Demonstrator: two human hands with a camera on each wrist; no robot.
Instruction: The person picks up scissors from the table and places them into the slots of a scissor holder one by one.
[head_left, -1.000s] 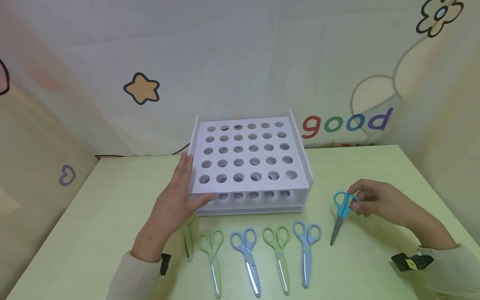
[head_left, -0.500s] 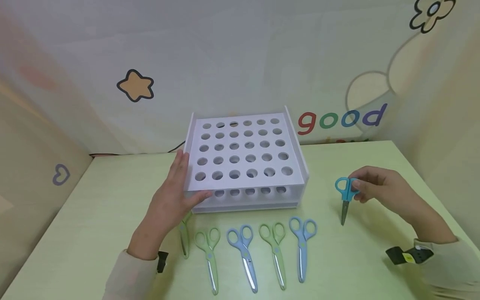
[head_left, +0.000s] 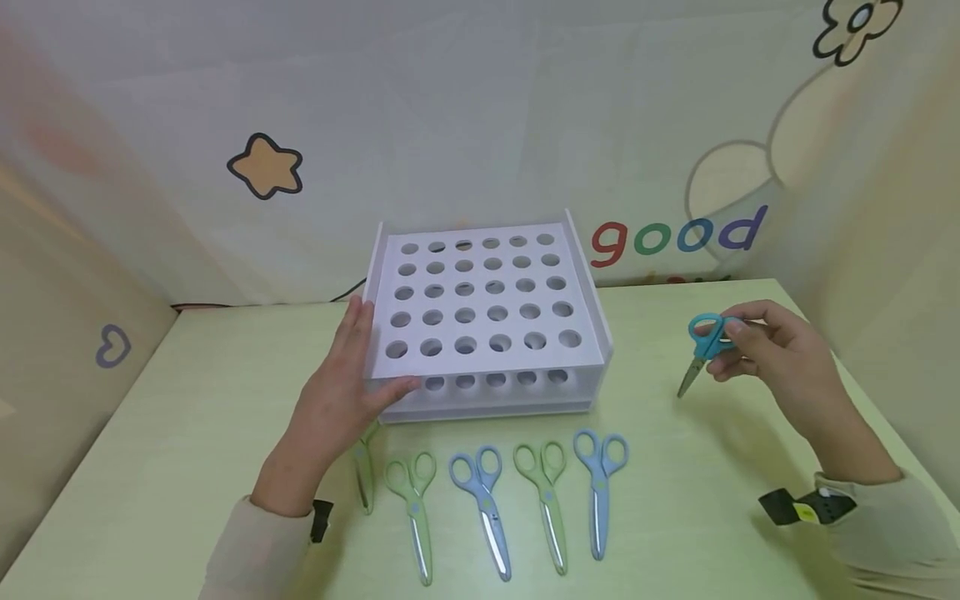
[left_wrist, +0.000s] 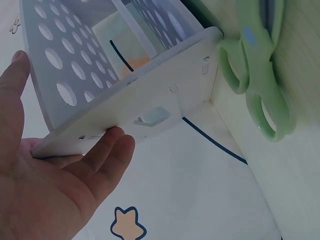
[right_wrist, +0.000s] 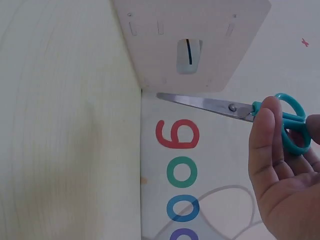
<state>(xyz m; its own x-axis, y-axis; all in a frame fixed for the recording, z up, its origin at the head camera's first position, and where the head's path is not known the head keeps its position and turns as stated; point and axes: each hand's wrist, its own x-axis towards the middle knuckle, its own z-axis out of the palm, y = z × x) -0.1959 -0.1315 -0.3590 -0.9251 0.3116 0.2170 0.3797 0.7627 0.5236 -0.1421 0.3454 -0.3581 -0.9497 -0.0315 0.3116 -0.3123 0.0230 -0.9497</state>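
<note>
My left hand [head_left: 330, 408] holds the front left corner of a white rack [head_left: 480, 363] with rows of round holes. Its thumb lies along the front, and its fingers [left_wrist: 112, 155] press the outer side panel. On the right, my right hand [head_left: 798, 358] pinches a small pair of turquoise scissors [head_left: 704, 348] by the handle loops, above the table. Their blades are closed [right_wrist: 205, 104] and tilt down to the left in the head view.
In front of the rack lie green scissors [head_left: 417, 508], blue scissors [head_left: 489, 508], green scissors [head_left: 551, 504] and blue scissors [head_left: 600, 500]. Another green pair [head_left: 363, 475] is partly hidden by the left hand. A printed cloth [head_left: 450, 100] stands behind the table [head_left: 187, 433].
My right hand has moved up and away with the turquoise scissors, whose blades have swung to tilt left. The left hand stays at the rack's corner. The view has shifted slightly.
</note>
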